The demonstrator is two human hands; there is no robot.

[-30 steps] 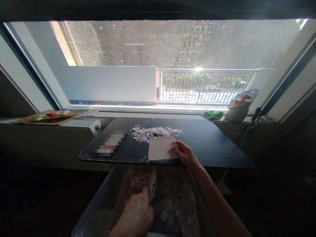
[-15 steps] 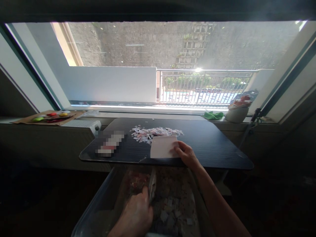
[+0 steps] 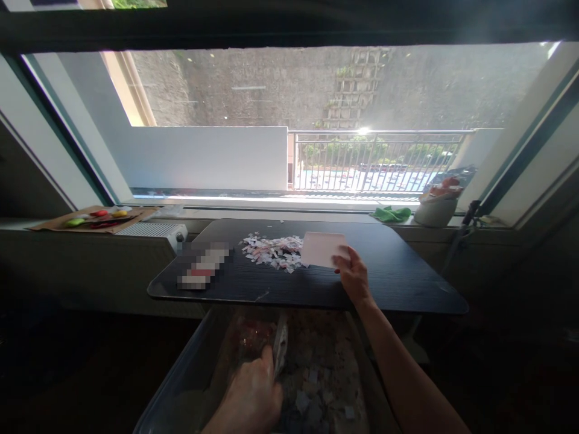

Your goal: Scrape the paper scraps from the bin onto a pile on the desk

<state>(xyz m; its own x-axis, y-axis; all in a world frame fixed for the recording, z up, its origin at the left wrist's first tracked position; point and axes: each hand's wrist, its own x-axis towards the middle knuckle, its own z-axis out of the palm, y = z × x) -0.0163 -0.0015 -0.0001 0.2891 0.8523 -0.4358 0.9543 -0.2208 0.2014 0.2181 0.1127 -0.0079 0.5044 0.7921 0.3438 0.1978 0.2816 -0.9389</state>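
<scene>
My right hand grips the right edge of a white card, fingers closed round it. The card is above the dark table at the right end of a heap of small paper scraps, covering part of it. Lower down, my left hand is closed in the clear plastic bin below the table's front edge. Its index finger lies along a pale upright strip; what the other fingers hold is hidden. Beside that strip is a shiny reddish packet. More scraps lie in the bin's right part.
The dark table stands against the windowsill. A blurred-out item lies on its left side. Along the sill are cardboard with coloured objects, a radiator, a green cloth and a pale pot.
My right hand has moved the card to the right and away from me, uncovering the near side of the scraps. My left hand stays in the bin. The view has tilted slightly upward.
</scene>
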